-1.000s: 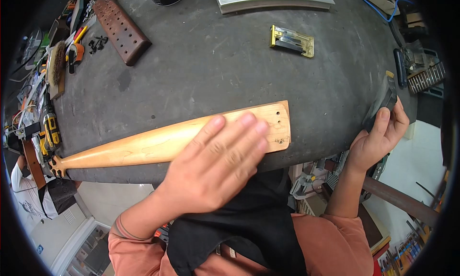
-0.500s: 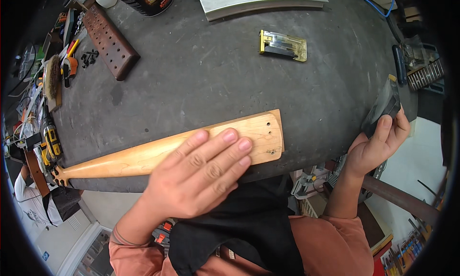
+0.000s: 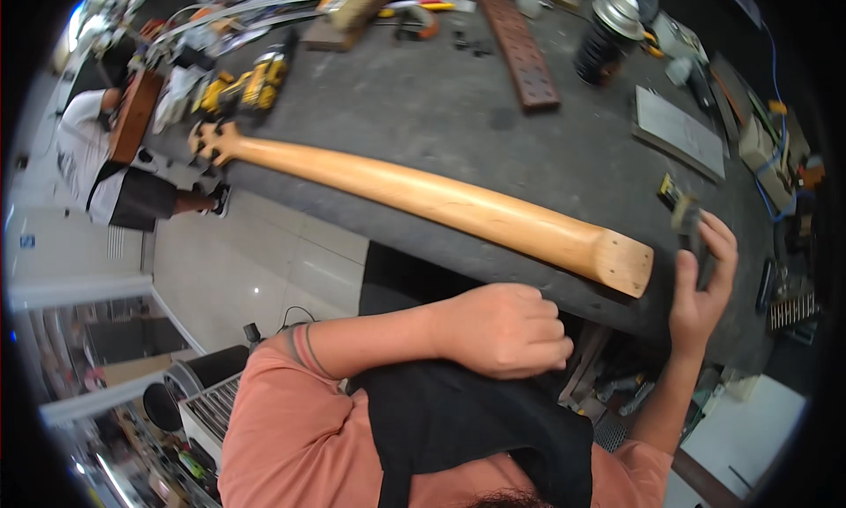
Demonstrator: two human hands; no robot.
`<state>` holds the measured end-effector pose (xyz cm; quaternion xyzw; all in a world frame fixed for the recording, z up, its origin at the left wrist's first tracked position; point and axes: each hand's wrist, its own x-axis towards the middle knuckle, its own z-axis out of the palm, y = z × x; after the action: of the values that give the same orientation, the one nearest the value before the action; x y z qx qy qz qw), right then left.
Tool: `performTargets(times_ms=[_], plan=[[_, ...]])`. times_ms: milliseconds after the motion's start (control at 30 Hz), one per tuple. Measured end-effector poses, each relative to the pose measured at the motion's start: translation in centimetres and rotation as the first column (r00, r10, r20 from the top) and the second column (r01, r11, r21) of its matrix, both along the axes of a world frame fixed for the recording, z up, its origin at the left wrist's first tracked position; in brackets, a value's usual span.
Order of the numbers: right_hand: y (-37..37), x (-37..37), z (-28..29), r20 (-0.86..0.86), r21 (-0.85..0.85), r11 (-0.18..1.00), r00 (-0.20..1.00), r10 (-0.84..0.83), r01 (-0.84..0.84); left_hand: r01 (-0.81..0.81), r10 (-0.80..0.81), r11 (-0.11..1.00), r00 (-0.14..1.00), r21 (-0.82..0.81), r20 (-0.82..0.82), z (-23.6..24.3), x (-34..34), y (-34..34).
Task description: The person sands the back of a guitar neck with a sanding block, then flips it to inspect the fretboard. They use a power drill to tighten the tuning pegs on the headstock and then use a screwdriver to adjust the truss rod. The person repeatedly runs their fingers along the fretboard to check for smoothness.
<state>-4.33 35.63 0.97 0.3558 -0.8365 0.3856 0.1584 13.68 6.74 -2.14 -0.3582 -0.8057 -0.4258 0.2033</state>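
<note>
Salmon short-sleeved shirt (image 3: 291, 420); black apron (image 3: 480, 420); dark bands (image 3: 302, 344) round left forearm (image 3: 379, 336).

Lying rounded side up along the bench (image 3: 397, 111), wide end rightward: pale wooden neck (image 3: 432, 197). Held near that end: dark, blurred block (image 3: 689, 229).

Across the bench (image 3: 397, 111), left to right: yellow-and-black drill (image 3: 262, 87), tan brush (image 3: 363, 4), reddish-brown block (image 3: 518, 50) with rows of holes, dark can (image 3: 597, 57) with silvery top, flat grey slab (image 3: 677, 131).
</note>
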Motion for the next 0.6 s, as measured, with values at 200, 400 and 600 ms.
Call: performTargets(times_ms=[200, 400, 600], plan=[[-14.7, -1.3, 3.5, -0.068, 0.395, 0.837, 0.896, 0.438, -0.379, -0.453, 0.439, 0.887, 0.888, -0.093, -0.137, -0.8, 4.8, -6.4], [-29.3, -3.6, 2.2, -0.222, 0.486, 0.76, 0.78, 0.585, -0.432, -0.735, 0.731, 0.663, 0.676, -0.141, -0.09, -2.7, 7.7, -12.7], [-30.8, 4.5, 1.5, -0.236, 0.502, 0.737, 0.748, 0.62, -0.452, -0.803, 0.821, 0.544, 0.569, -0.243, -0.044, -3.9, 11.5, -19.8]])
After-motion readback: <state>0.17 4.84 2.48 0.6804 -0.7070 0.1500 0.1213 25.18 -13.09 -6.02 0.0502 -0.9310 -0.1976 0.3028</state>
